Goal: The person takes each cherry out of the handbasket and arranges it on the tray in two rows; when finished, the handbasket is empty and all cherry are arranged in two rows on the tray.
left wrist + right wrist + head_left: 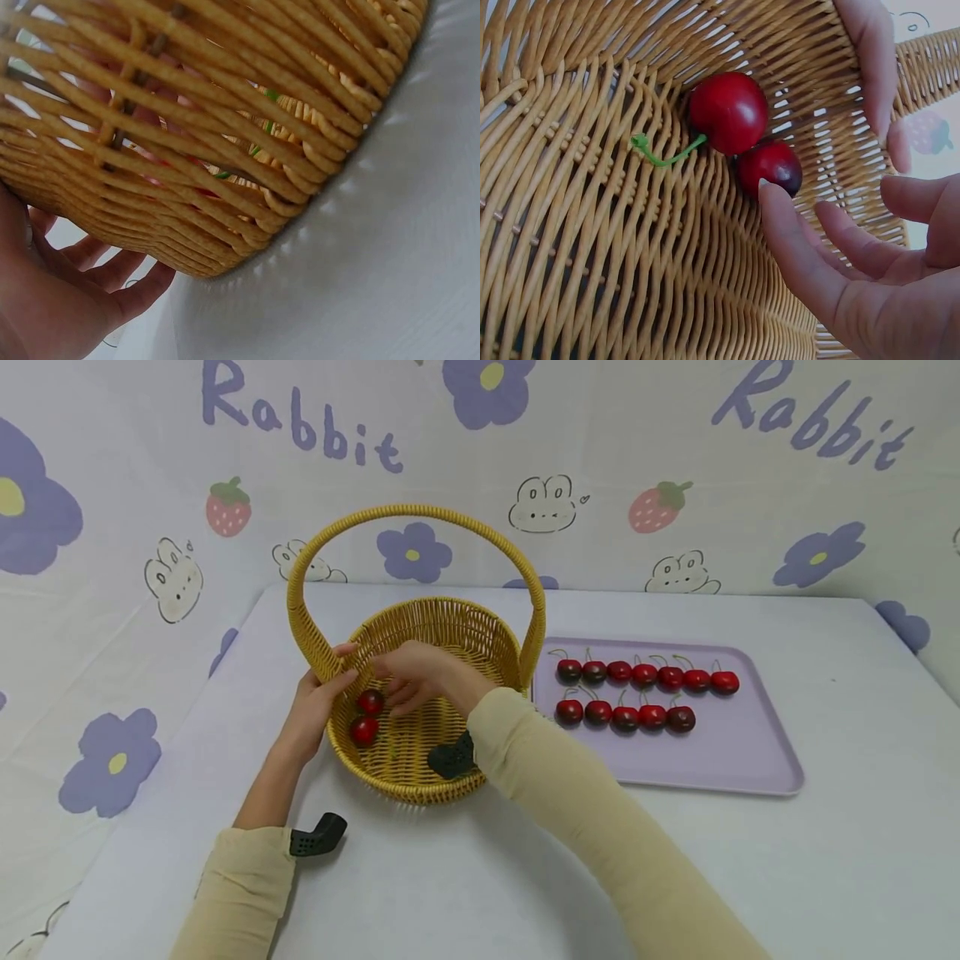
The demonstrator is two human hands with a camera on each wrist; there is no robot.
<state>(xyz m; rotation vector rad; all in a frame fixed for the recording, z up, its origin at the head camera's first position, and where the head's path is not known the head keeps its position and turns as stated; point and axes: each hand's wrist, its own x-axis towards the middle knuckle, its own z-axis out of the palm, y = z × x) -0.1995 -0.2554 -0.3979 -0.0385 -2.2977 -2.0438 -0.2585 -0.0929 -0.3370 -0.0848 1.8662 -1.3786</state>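
Observation:
A yellow wicker basket (420, 789) with a tall arched handle stands on the table. At its left side, by the handle's base, my left hand (307, 714) grips the rim, thumb toward the inside; in the left wrist view its fingers (135, 289) curve against the outer weave. Two red cherries lie inside along the left wall: a brighter cherry (729, 112) with a green stem and a darker cherry (769, 169). My right hand (420, 677) reaches into the basket, fingers loosely bent and apart. One fingertip is at the darker cherry; whether it presses on it I cannot tell.
Right of the basket lies a lilac tray (720, 768) bearing two rows of dark red cherries (643, 675) with stems. White table surface (420, 893) extends in front. Behind hangs a white cloth (592, 435) printed with flowers, rabbits and strawberries.

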